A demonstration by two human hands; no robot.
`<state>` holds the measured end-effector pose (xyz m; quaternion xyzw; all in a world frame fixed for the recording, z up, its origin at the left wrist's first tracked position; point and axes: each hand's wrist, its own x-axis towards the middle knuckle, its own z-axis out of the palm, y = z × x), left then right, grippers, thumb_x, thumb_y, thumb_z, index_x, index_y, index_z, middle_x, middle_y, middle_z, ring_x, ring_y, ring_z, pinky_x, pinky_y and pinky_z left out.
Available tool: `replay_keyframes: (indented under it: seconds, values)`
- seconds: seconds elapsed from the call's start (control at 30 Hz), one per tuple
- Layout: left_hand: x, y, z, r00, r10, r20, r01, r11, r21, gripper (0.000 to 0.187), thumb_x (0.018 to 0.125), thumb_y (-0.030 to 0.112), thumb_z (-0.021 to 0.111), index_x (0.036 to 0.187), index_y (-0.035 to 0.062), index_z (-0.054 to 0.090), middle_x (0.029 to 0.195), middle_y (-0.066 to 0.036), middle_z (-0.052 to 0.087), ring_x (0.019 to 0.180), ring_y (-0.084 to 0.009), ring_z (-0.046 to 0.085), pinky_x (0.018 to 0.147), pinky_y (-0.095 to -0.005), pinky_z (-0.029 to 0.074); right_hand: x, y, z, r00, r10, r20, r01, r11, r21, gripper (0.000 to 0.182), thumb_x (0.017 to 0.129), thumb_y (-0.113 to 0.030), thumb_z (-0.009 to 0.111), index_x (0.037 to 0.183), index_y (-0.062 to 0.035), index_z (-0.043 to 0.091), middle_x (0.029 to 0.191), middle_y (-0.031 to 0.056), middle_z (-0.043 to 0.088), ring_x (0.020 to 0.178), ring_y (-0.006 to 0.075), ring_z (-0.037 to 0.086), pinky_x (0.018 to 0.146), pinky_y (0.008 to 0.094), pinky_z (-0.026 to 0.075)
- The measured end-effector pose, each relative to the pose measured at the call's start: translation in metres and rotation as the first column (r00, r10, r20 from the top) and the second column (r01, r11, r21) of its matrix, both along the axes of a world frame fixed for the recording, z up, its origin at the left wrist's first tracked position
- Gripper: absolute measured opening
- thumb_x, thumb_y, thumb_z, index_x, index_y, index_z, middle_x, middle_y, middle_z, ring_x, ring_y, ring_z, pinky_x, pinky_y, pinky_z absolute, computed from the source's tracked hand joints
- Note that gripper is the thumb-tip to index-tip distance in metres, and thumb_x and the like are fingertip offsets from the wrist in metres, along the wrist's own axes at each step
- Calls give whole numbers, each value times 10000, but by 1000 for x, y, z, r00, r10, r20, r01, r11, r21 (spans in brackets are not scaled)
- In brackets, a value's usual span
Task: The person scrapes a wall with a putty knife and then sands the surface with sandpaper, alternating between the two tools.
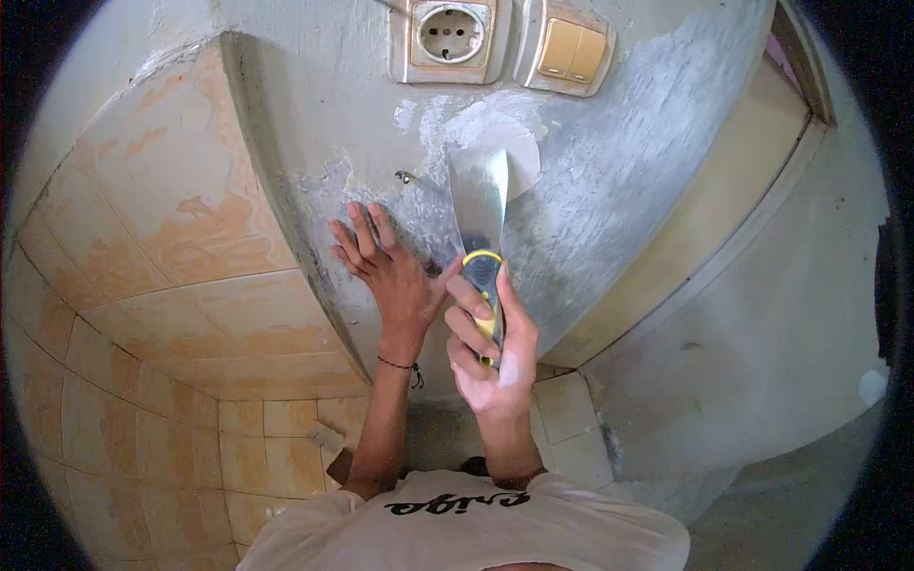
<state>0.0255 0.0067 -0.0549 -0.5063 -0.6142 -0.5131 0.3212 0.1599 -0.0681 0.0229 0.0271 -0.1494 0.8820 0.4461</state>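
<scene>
"While the scraper (479,214) is upright in the right hand (505,347), how would it handle?"

"Light, I'd judge: the blade (487,186) looks thin, stiff, a little springy. Bare metal may be slippery, so the dark-and-yellow handle (483,273) seems the place to hold."

"And the fingers?"

"The right ones are wrapped round the handle; those of the left hand (395,285) are spread and hold nothing, near the left edge of the wall (638,133)."

"Where's the blade's tip?"

"Over the white patch (524,157), below the socket (450,33) and switch (573,49) at the wall's top edge. From this angle I can't say whether it touches."

"And the surface?"

"Grey, blotchy, with flaky whitish areas; a small metal stub (404,177) juts out left of the blade. Orange-marked tiles (190,209) flank the wall's left edge, a cream panel (690,224) its right, and pale floor (571,438) shows below."
</scene>
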Motion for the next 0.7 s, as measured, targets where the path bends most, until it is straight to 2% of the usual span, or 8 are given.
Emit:
replay_keyframes:
  seconds: [0.07,0.2,0.23,0.27,0.3,0.4,0.47,0.7]
  values:
    - [1,1,0,1000,2,7,-2,1000,-4,1271,698,586,807,1578,1,100,1638,-243,50,1506,-487,-21,1182,-644,5,-4,5,-4,999,32,-32,-29,995,92,401,1083,-428,393,860,-94,398,760,-26,363,458,35,289,284,181,204]
    - [1,0,-3,1000,20,4,-20,1000,-15,1286,694,609,799,1579,0,92,1640,-238,46,1504,-493,-29,1180,-648,1,-2,2,-2,998,-48,41,46,997,60,401,1083,-427,393,859,-94,398,763,-29,367,451,34,284,282,181,204]
    - [1,1,-1,1000,18,9,-17,1000,-12,1283,699,614,793,1579,-2,91,1639,-238,47,1503,-495,-31,1179,-651,0,0,4,-5,999,0,-45,3,999,52,361,1092,-385,377,1032,-32,425,782,-12,373,463,42,297,288,186,220]
    - [1,2,1,1000,14,9,-14,1000,-6,1283,699,614,793,1579,-2,91,1639,-238,47,1503,-495,-31,1179,-651,0,1,6,-7,990,50,-128,-44,998,50,397,1102,-343,362,1205,30,452,801,5,379,475,49,310,294,190,237]
    - [1,2,2,1000,9,9,-9,1000,-5,1274,706,615,788,1578,-3,94,1638,-241,48,1503,-495,-31,1180,-648,0,0,8,-8,991,49,-126,-42,998,52,397,1102,-343,362,1205,30,452,801,5,379,475,49,310,294,190,237]
    - [2,0,1,1000,6,17,-6,1000,-15,1263,714,615,781,1577,-6,99,1637,-246,48,1503,-493,-32,1182,-645,-1,-1,6,-9,980,86,-177,-66,991,117,393,1102,-337,364,1197,34,454,805,7,379,477,49,306,294,190,238]
    - [2,-1,0,1000,-7,13,8,1000,-19,1259,715,614,779,1577,-7,103,1636,-250,46,1504,-492,-32,1184,-643,-2,5,-2,1,1000,20,-24,-19,999,40,407,1082,-427,397,853,-90,397,769,-13,371,456,40,288,278,178,222]
    - [2,-2,-2,1000,17,13,-17,1000,-18,1272,698,615,788,1579,-4,111,1642,-225,53,1506,-485,-27,1186,-642,5,1,0,1,999,6,-31,-5,999,38,408,1083,-423,395,849,-89,396,770,-13,366,462,38,289,278,174,219]
